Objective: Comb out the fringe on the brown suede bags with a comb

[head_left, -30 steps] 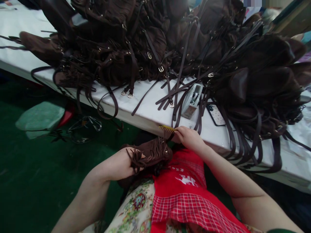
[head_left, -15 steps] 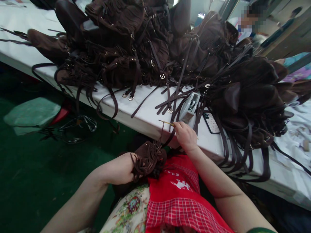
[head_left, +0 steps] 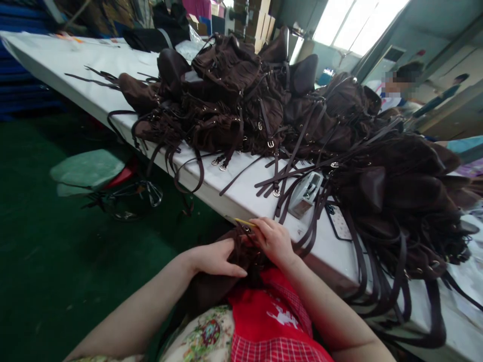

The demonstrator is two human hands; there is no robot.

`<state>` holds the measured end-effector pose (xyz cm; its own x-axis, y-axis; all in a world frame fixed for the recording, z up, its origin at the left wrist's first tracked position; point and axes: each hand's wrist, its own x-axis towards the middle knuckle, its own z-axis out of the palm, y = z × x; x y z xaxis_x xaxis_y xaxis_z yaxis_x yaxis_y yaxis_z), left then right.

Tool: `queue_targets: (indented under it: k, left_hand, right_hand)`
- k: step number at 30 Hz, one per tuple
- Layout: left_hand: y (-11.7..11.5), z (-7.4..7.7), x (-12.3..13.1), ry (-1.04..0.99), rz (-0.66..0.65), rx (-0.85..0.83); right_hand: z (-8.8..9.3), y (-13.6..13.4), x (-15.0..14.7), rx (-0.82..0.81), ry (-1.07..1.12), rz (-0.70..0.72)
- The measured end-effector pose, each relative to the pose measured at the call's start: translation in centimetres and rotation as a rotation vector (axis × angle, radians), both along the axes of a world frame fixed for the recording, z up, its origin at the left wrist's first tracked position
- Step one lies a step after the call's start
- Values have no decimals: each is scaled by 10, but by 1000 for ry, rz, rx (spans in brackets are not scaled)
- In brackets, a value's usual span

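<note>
A dark brown fringed bag rests on my lap at the table's edge. Gripping its near side is my left hand, thumb stretched along the fringe and other fingers partly hidden in it. My right hand is closed round a thin yellow rod-like tool, whose tip points left over the bag's eyelets. The tool's exact kind is too small to make out. Behind my right hand, a grey tape-dispenser-like device and a phone in a patterned case lie on the table.
Many similar brown bags are heaped along the white table, with straps and buckles hanging over its edge. A stool with a green plastic cover stands at left on the green floor. Another person is at the far right.
My right hand has brought the yellow tool down and left to the bag. My left hand has come up out of the fringe, its thumb now showing. The view has tilted upward.
</note>
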<state>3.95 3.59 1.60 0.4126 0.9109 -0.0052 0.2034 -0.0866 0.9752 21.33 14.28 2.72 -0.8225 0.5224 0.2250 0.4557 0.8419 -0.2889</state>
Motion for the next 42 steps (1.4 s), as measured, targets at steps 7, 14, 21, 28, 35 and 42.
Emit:
queue_targets:
  k: [7, 14, 21, 28, 35, 42]
  left_hand:
    - [6, -7, 40, 194, -75, -31]
    - [-1, -8, 59, 452, -286, 78]
    - [-2, -15, 70, 246, -323, 55]
    - [-20, -10, -12, -177, -111, -230]
    - [-48, -35, -81, -153, 449, -248]
    - [28, 1, -93, 37, 366, -171]
  right_hand:
    - [-8, -2, -5, 70, -227, -119]
    - [-15, 1, -16, 8, -434, -207]
    - [0, 25, -22, -347, -103, -28]
    - [-28, 30, 19, -1112, -202, 451]
    - [-81, 3, 5, -628, -288, 97]
    - [-106, 12, -38, -642, -342, -107]
